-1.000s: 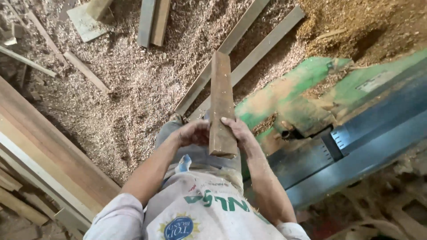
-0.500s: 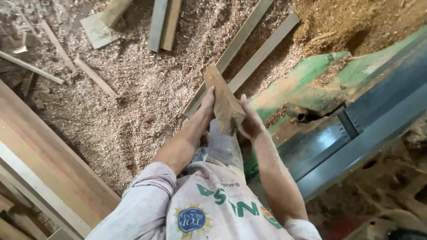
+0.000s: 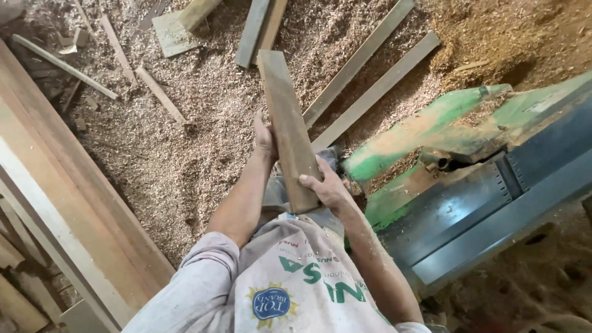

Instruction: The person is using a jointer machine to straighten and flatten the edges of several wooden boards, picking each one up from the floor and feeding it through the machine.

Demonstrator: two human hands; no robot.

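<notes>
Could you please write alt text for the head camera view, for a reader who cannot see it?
A person holds a short brown wooden board in both hands, left hand on its edge and right hand near its lower end, above a sawdust-covered floor. A green and blue woodworking machine stands at right; long planks lie beyond.

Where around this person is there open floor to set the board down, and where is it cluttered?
Both hands, left hand and right hand, grip the board. The widest free patch is sawdust floor between the stacked planks and the person's left arm. Crowded: scrap sticks top left, long slats ahead, green machine at right.
</notes>
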